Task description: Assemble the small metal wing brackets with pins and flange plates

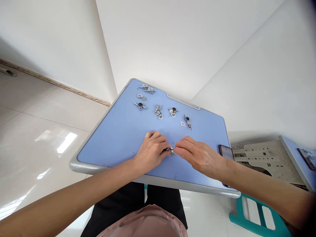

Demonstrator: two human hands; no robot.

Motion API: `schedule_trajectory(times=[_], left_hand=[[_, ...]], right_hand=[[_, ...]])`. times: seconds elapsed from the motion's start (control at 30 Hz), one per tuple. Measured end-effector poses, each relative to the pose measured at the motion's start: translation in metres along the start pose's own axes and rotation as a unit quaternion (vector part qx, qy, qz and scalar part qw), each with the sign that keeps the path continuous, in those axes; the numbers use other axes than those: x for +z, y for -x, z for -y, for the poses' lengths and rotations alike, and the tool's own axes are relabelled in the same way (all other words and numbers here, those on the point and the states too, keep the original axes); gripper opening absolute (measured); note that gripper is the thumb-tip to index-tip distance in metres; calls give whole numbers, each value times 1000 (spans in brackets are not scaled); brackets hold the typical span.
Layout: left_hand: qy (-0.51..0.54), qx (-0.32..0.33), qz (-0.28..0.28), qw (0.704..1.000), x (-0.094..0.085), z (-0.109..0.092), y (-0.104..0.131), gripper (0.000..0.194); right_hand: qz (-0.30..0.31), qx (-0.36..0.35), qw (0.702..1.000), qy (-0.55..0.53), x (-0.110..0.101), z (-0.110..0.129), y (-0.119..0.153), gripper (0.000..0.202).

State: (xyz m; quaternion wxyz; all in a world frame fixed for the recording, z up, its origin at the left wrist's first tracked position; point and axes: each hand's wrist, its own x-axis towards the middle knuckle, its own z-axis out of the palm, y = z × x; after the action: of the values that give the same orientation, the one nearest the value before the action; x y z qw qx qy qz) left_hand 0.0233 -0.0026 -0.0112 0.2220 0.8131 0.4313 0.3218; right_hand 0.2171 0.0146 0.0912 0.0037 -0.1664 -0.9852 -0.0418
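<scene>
My left hand [153,149] is closed, its thumb and fingers holding a small metal valve part [171,151] just above the blue tabletop. At the part's right side, my right hand [201,156] is closed in a pinch with its fingertips against or very near it. Whatever lies between those right fingertips is hidden. Beyond my hands lie similar pieces: a valve body with a black round centre [187,119], an oval flat plate [182,124], and a small cluster of metal parts [158,112].
More metal parts [147,88] lie at the table's far left corner, near another black-centred valve body [140,105]. A phone [226,152] rests at the right edge of the blue table [118,138]. A teal stool [247,222] stands below right. White walls border the far side.
</scene>
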Motion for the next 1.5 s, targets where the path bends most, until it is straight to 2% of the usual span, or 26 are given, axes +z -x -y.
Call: schedule_trajectory(times=[0.3,0.43,0.73,0.83,1.0,1.07,1.17,1.23,1.5], left_hand=[[0,6,-6,1000,0,0,0,14],[-2,4,-4,1000,0,0,0,14],[-10,5,-12,1000,3,1,1,10],[-10,5,-15,1000,3,1,1,12],[-12,11,-21,1000,4,2,0,14],[-13,11,-21,1000,4,2,0,13],[-16,10,-17,1000,4,2,0,10],[-16,9,-16,1000,5,2,0,7],[-11,13,-15,1000,4,3,0,8]], right_hand=[[14,-23,999,27,-5,0,-5,27],[8,-7,999,43,-4,1,-5,28],[-2,-28,985,171,-1,15,-9,24],[43,1,981,188,-2,19,-13,21],[201,57,970,126,-15,16,-22,14],[236,86,963,99,-21,13,-25,8],[237,125,961,70,-25,11,-25,15],[234,137,961,54,-25,11,-23,12],[237,107,965,25,-21,11,-17,24]])
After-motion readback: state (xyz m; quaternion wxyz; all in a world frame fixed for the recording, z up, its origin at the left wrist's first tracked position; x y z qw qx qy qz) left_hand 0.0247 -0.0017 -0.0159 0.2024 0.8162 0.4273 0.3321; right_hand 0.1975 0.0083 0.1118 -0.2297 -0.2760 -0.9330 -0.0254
